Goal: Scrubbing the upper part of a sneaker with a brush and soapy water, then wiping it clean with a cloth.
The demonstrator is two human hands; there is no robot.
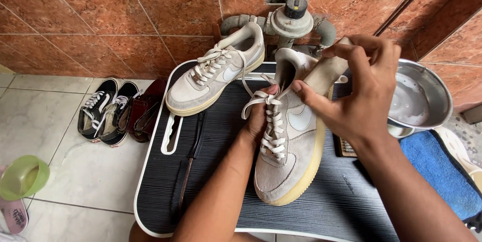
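**Grey suede sneaker held at the tongue and laces**

Suede, pale grey and soft, covers the sneaker (286, 156) lying toe-toward-the-person near the middle of the ribbed black board (211, 181), which has a white rim. The left hand (258, 119) rests against the shoe's inner side, thumb and fingers pinched on the white laces (271, 121) near the top eyelets. The right hand (359, 91) is closed in a pinch on the insole or tongue (324, 73) pulled up out of the collar; which of the two it is cannot be told.

The shoe looks light, with a floppy upper and a stiffer yellowed rubber sole, so the sole edge or heel would give the firmest hold; the laces are slack and would slip.

Its mate (216, 76) stands at the board's far left corner, leaning toward a pipe valve (291, 18) on the tiled wall. A steel basin (422, 96) sits off the right edge above a blue cloth (442, 171). Black sneakers (103, 111) lie on the floor to the left, near a green cup (22, 176).
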